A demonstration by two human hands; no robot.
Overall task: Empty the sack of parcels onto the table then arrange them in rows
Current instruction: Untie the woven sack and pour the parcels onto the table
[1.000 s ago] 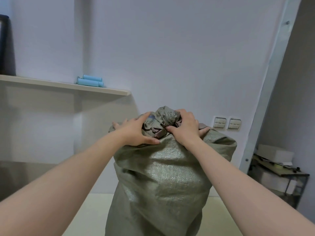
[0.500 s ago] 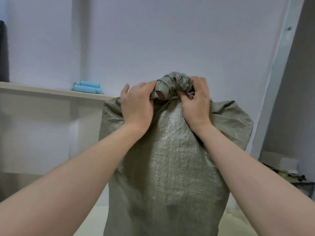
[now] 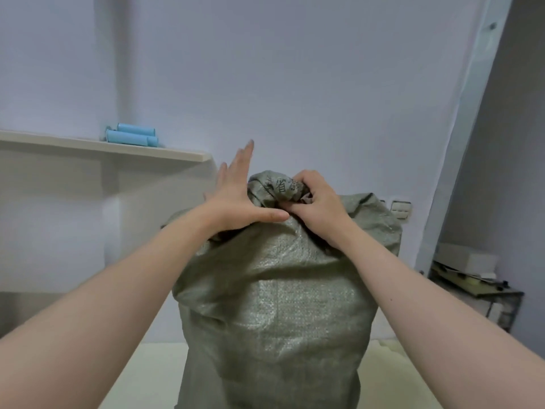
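Head view: left hand (image 3: 236,199) now off the knot, fingers spread flat beside it, where 0.5 s ago clenched on it. Right hand (image 3: 317,202) clamped on the bunched neck of the sack (image 3: 274,305), standing upright on the tabletop (image 3: 153,376). Likely untying, emptying not begun. Parcels hidden inside; sack base cut off below.

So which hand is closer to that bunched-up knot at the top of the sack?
Right. The right hand is clenched on the knot; the left hand is open beside it, thumb resting on the sack.
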